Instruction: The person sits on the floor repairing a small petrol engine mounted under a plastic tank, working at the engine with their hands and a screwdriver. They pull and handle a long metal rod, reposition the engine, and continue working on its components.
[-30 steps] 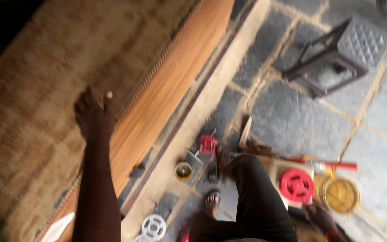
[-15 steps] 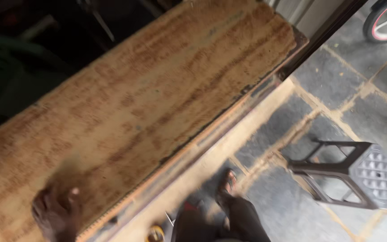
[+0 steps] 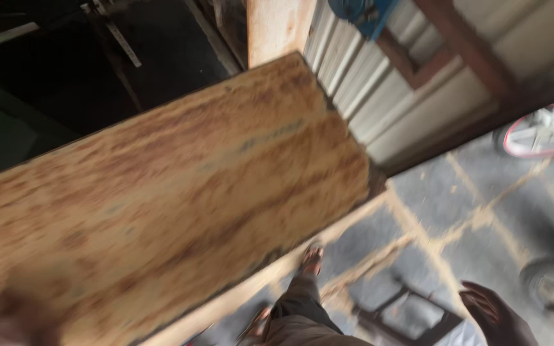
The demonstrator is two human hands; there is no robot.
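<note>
A big flat board (image 3: 161, 218) was seen lying slantwise above the floor (image 3: 444, 218), judged stiff, heavy and rough, best held by its long edges, while the right hand (image 3: 492, 317) hung open and empty nearby, and the left hand's (image 3: 14, 320) grip was too blurred to tell.

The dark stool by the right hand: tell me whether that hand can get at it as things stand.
Probably yes. The right hand hangs open beside the dark stool, and only bare stone floor shows between them. The wide wooden board lies off to the other side.
</note>
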